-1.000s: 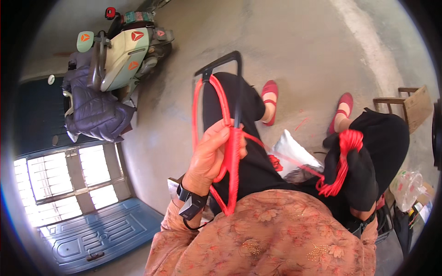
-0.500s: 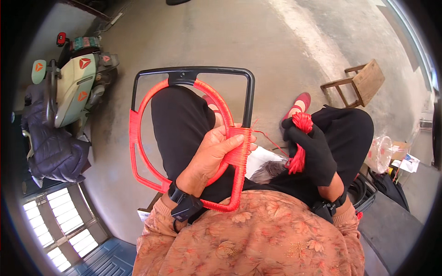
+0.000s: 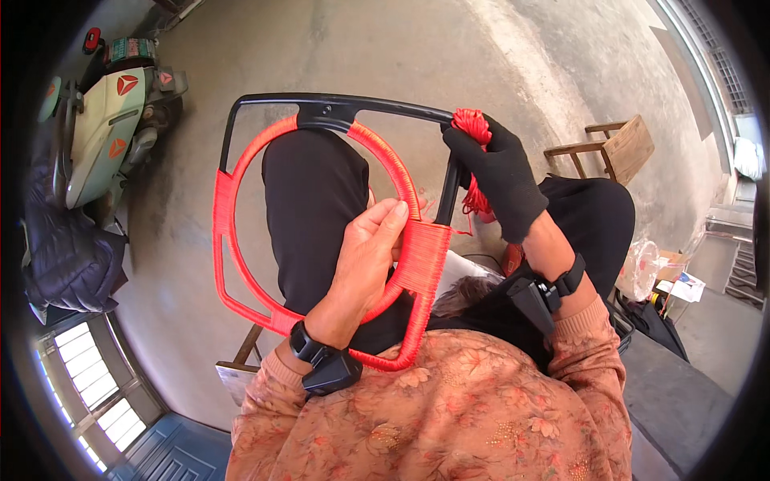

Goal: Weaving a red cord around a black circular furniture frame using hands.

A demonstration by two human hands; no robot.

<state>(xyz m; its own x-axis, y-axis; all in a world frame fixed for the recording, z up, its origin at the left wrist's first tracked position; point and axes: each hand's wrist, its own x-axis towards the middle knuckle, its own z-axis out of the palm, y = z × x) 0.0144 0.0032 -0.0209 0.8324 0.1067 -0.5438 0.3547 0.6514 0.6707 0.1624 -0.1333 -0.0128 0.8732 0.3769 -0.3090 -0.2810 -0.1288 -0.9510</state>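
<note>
A black metal frame (image 3: 369,105) with a round inner ring rests across my lap, its ring and lower parts wound tightly in red cord. My bare left hand (image 3: 362,260) is closed on the ring beside the wide wrapped joint (image 3: 424,255), thumb on top and fingers partly hidden behind. In a black glove, my right hand (image 3: 499,172) grips a bundle of red cord (image 3: 473,126) at the frame's upper right corner. The bundle hangs out below the glove along the bare black side bar. A short strand shows by the upper edge of the wrapped joint.
A wooden stool (image 3: 623,151) stands on the concrete floor at the right. To the left is a parked scooter (image 3: 108,136) with a dark padded jacket (image 3: 74,248) on it. A clear plastic bag (image 3: 639,268) and a box lie at the right.
My right hand has moved up and left with the cord bundle, from above my right thigh to the frame's upper right corner. My left hand has slid slightly up the ring.
</note>
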